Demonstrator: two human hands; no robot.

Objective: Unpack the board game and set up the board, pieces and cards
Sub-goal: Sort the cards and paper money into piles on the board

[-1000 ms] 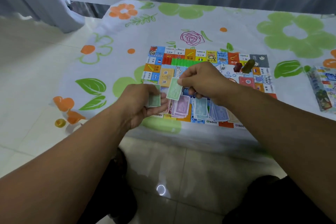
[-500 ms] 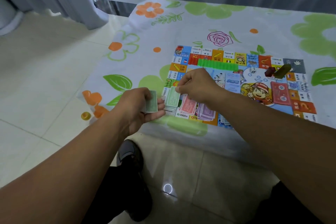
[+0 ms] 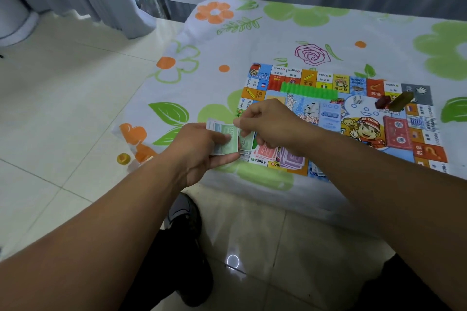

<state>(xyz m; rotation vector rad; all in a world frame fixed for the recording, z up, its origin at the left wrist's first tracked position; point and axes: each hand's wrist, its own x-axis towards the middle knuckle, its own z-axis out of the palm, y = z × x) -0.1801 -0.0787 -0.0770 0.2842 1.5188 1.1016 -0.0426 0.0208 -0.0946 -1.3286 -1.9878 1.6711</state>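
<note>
Two hands meet over the near-left corner of the game board (image 3: 341,118). One stack of green notes (image 3: 225,139) sits in the left hand (image 3: 199,151). Its grip is closed, with the thumb laid across the top of the stack and the fingers curled beneath. The right hand (image 3: 273,125) has a tight pinch grip, thumb and forefinger closed on one single green note (image 3: 246,143) that lies partly off the right side of the stack. Its other fingers are curled under.

Three piles of paper money lie along the board's near edge, just right of the hands. They are red notes (image 3: 265,153), purple notes (image 3: 293,160) beside them, and blue notes (image 3: 319,171), of which only a corner shows past the right forearm. Farther in, one row of green houses (image 3: 309,91) stands along the far side, packed too tightly to count. One die (image 3: 358,100) lies to its right. Beyond it are two blocks close together, a dark red block (image 3: 382,103) and an olive block (image 3: 401,101). One deck of red cards (image 3: 398,132) lies near the board's right side.

The board lies flat on the tabletop (image 3: 252,40), which is covered by a flowered cloth. The board's near edge runs close to the tabletop's near edge, where the cloth hangs down. Bare cloth stretches to the left of the board and beyond its far side. On the tiled floor (image 3: 63,108), one small yellow object (image 3: 123,158) lies by the cloth's near-left corner. One dark shoe (image 3: 183,212) shows between the forearms.
</note>
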